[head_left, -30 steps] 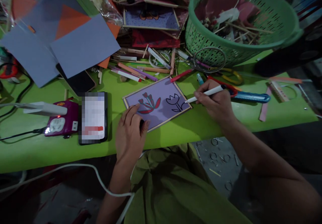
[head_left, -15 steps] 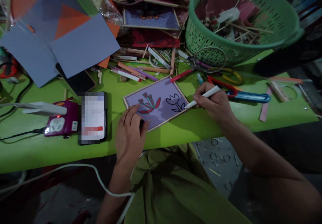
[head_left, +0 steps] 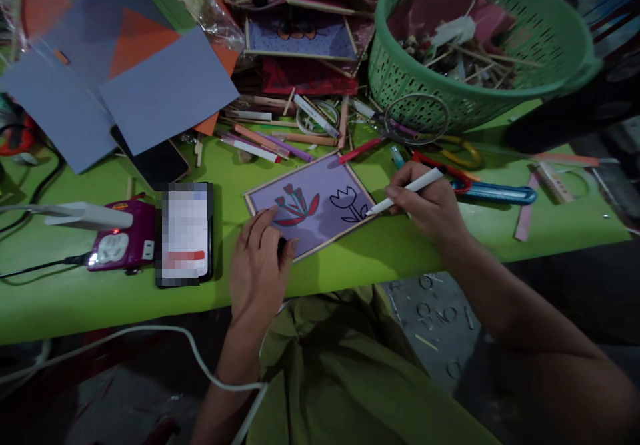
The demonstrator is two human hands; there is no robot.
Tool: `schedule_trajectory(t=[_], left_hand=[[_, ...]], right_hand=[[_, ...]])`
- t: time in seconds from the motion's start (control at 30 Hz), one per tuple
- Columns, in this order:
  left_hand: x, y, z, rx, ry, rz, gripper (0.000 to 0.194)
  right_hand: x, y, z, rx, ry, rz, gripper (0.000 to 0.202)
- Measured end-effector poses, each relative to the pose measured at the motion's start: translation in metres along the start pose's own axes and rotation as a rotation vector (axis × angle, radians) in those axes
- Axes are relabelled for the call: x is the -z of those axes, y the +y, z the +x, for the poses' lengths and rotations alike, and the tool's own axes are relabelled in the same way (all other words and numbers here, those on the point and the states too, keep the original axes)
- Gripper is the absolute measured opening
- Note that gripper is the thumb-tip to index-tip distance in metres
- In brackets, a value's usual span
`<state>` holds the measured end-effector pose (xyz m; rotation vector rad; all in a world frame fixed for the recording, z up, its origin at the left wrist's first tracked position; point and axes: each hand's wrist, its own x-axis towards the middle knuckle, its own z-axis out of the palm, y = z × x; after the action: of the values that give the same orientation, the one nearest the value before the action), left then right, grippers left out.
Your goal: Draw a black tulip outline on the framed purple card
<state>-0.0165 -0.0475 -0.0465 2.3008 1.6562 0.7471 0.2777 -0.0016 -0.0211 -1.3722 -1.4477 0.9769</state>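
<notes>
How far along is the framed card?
Done: the red flowers look coloured in. In hand: the right hand holds a white marker, tip at the lower leaves of the outlined flower; the left hand rests at the framed card's edge. Likely left: colouring that flower, now only black lines.

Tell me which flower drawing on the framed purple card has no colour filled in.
The right-hand drawing, beside the white pen: black outline only. The left-hand drawing has red and green inside.
</notes>
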Motion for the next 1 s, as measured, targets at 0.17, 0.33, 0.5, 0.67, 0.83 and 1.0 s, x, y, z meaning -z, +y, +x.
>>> schedule_trajectory(t=[0.17,0.33,0.5,0.67,0.83,1.0], left_hand=[[0.0023,0.0001,0.0008,-0.009,-0.016,-0.005,0.016],[0.0018,-0.0003,0.0009,-0.006,-0.012,-0.002,0.016],[0.0016,-0.0003,0.0008,-0.012,-0.011,0.005,0.02],[0.0027,0.0003,0.001,-0.002,-0.011,-0.004,0.017],[0.0028,0.0001,0.0006,-0.006,-0.016,0.003,0.016],[0.0008,0.0006,0.0001,-0.002,-0.002,-0.017,0.014]], right_hand=[[-0.0005,-0.001,-0.0003,-0.012,-0.024,-0.003,0.035],[-0.0017,-0.0039,-0.0006,-0.019,-0.037,-0.028,0.037],[-0.0013,-0.0059,-0.0002,-0.028,-0.04,-0.057,0.038],[-0.0003,-0.0039,0.0007,0.008,-0.013,-0.079,0.036],[0.0,-0.0029,0.0016,0.019,0.008,-0.099,0.038],[0.0009,-0.0012,0.0026,0.019,0.046,-0.134,0.041]])
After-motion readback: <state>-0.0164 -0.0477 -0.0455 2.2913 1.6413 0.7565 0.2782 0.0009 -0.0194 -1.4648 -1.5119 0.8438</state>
